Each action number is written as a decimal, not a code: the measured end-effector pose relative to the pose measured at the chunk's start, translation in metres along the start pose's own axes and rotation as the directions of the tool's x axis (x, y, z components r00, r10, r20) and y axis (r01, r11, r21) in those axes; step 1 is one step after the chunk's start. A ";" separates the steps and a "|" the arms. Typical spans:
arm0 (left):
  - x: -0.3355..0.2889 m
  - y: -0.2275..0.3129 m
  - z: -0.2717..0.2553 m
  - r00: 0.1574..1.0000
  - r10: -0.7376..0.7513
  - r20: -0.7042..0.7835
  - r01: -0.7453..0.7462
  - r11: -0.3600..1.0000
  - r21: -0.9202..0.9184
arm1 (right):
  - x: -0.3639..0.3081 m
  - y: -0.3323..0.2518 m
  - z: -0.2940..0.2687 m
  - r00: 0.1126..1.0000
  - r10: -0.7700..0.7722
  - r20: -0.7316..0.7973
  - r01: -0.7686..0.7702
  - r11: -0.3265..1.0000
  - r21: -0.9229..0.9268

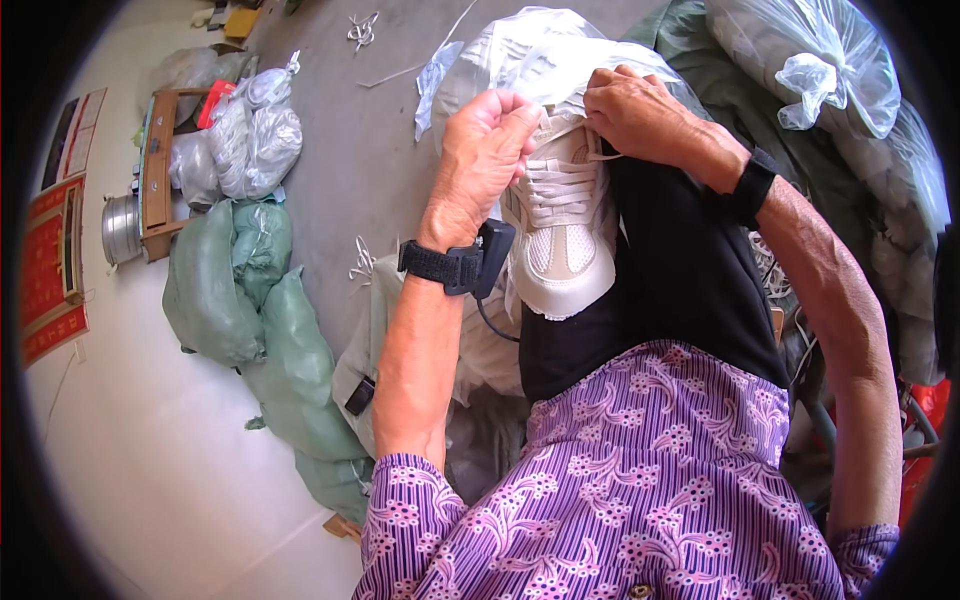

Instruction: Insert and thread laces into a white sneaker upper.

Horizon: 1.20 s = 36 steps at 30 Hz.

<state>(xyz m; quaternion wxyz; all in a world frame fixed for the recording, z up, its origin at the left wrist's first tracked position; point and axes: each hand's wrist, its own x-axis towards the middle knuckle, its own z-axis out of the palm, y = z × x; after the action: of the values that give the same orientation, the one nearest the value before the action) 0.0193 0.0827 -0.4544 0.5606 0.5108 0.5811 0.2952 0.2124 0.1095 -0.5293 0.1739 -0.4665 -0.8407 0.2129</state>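
One cream-and-white low sneaker of mesh and smooth panels [565,285], sole down, toe toward the wearer, lying on black cloth trousers [665,290] just below and between the two hands. Flat white woven laces [560,195], threaded in crossing rows over the tongue, below the fingertips. Left hand [484,148]: at the shoe's collar end, thumb and forefinger brought together in a pinch; whether a lace end lies between them is too small to tell. Right hand [645,112]: opposite, back uppermost, fingers bent down at the upper eyelets, a slack strand of lace just beneath; its fingertips are hidden, so its grip cannot be told. Step in hand, as judged: working the lace at the topmost holes, the lower rows being already in place. Next move, as judged: calls for a fine pinch on the lace by one hand and a steadying touch on the collar by the other, with the slack drawn evenly. Beyond both hands: one translucent white plastic bag [545,28] with pale contents. Left of the left hand, well apart: bulging green woven sacks [212,290]. Right of the right hand: one clear knotted plastic bag [848,65].
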 end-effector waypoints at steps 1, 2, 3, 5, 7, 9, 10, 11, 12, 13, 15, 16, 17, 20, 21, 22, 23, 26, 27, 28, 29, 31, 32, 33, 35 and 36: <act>0.001 0.000 0.002 1.000 -0.002 0.002 0.002 1.000 0.001 | -0.002 0.004 0.000 0.999 -0.042 -0.019 0.043 0.999 0.014; 0.001 0.001 0.002 1.000 0.017 -0.016 -0.017 0.999 0.033 | -0.004 0.003 -0.004 0.999 -0.045 -0.017 0.045 0.999 0.016; 0.002 0.001 0.003 0.999 0.037 -0.033 -0.034 0.997 0.065 | -0.007 0.002 -0.007 0.996 -0.084 -0.040 0.087 0.993 0.077; 0.007 0.000 0.007 0.996 0.081 -0.028 -0.077 0.990 0.117 | -0.019 0.001 -0.016 0.967 -0.187 -0.172 0.223 0.951 0.215; 0.011 -0.007 0.004 0.992 0.119 -0.044 -0.110 0.979 0.173 | -0.030 -0.015 -0.034 0.976 -0.188 -0.107 0.212 0.925 0.315; 0.018 -0.010 0.011 0.971 0.234 0.054 -0.240 0.924 0.298 | -0.042 -0.017 -0.038 0.966 -0.226 -0.126 0.258 0.875 0.410; 0.018 -0.013 0.015 0.971 0.233 0.053 -0.238 0.925 0.296 | -0.048 -0.017 -0.041 0.966 -0.227 -0.123 0.257 0.875 0.409; 0.015 -0.007 0.023 0.951 0.264 0.160 -0.307 0.865 0.396 | -0.055 -0.018 -0.046 0.980 -0.181 -0.084 0.200 0.875 0.441; 0.012 -0.001 0.030 0.923 0.278 0.265 -0.377 0.790 0.484 | -0.061 -0.019 -0.050 0.989 -0.139 -0.043 0.142 0.870 0.472; 0.008 0.002 0.037 0.906 0.280 0.318 -0.415 0.735 0.536 | -0.067 -0.018 -0.053 0.995 -0.097 -0.031 0.100 0.876 0.471; 0.008 -0.007 0.045 0.875 0.326 0.358 -0.480 0.683 0.551 | -0.074 -0.017 -0.058 0.995 -0.089 -0.036 0.095 0.877 0.470; 0.007 -0.010 0.047 0.839 0.369 0.400 -0.542 0.625 0.562 | -0.076 -0.016 -0.059 0.996 -0.080 -0.042 0.091 0.878 0.469; 0.006 -0.009 0.049 0.839 0.357 0.411 -0.543 0.606 0.581 | -0.080 -0.015 -0.057 0.996 -0.072 -0.050 0.087 0.876 0.475; 0.005 -0.007 0.051 0.854 0.324 0.407 -0.520 0.567 0.639 | -0.085 -0.014 -0.053 0.998 -0.057 -0.034 0.066 0.868 0.493; 0.006 -0.009 0.051 0.855 0.322 0.406 -0.518 0.569 0.639 | -0.086 -0.014 -0.054 0.998 -0.056 -0.032 0.065 0.867 0.495; 0.006 -0.010 0.052 0.855 0.327 0.402 -0.518 0.547 0.658 | -0.086 -0.014 -0.056 0.999 -0.048 0.008 0.038 0.874 0.484; 0.006 -0.011 0.052 0.855 0.333 0.397 -0.518 0.523 0.676 | -0.086 -0.015 -0.058 0.998 -0.039 0.046 0.012 0.881 0.472; 0.006 -0.012 0.051 0.859 0.344 0.378 -0.510 0.510 0.693 | -0.086 -0.014 -0.059 0.999 -0.048 0.020 0.033 0.886 0.463; 0.006 -0.013 0.051 0.860 0.343 0.377 -0.508 0.513 0.692 | -0.087 -0.014 -0.059 0.999 -0.048 0.023 0.032 0.885 0.464; 0.006 -0.013 0.051 0.864 0.364 0.348 -0.498 0.514 0.699 | -0.089 -0.014 -0.058 0.999 -0.031 -0.019 0.036 0.883 0.468; 0.006 -0.014 0.051 0.868 0.383 0.316 -0.484 0.515 0.707 | -0.090 -0.014 -0.058 0.998 -0.016 -0.061 0.043 0.880 0.473; 0.007 -0.014 0.049 0.874 0.378 0.305 -0.473 0.517 0.714 | -0.094 -0.014 -0.060 0.998 0.023 -0.058 0.009 0.867 0.498; 0.007 -0.014 0.049 0.877 0.377 0.299 -0.467 0.516 0.718 | -0.095 -0.012 -0.063 0.996 0.066 -0.057 -0.027 0.854 0.520; 0.008 -0.014 0.049 0.878 0.376 0.298 -0.465 0.518 0.718 | -0.097 -0.009 -0.065 0.996 0.083 -0.036 -0.053 0.860 0.507; 0.008 -0.015 0.048 0.859 0.382 0.341 -0.495 0.453 0.742 | -0.100 -0.007 -0.065 0.993 0.118 -0.025 -0.089 0.858 0.506; 0.008 -0.017 0.047 0.860 0.382 0.337 -0.493 0.456 0.741 | -0.101 -0.005 -0.065 0.988 0.153 -0.016 -0.124 0.855 0.504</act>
<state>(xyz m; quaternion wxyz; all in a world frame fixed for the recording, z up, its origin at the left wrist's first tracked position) 0.0611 0.0740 -0.4820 0.2046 0.8566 0.4629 0.1004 0.2912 0.0328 -0.4811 0.2966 -0.4703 -0.7154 0.4231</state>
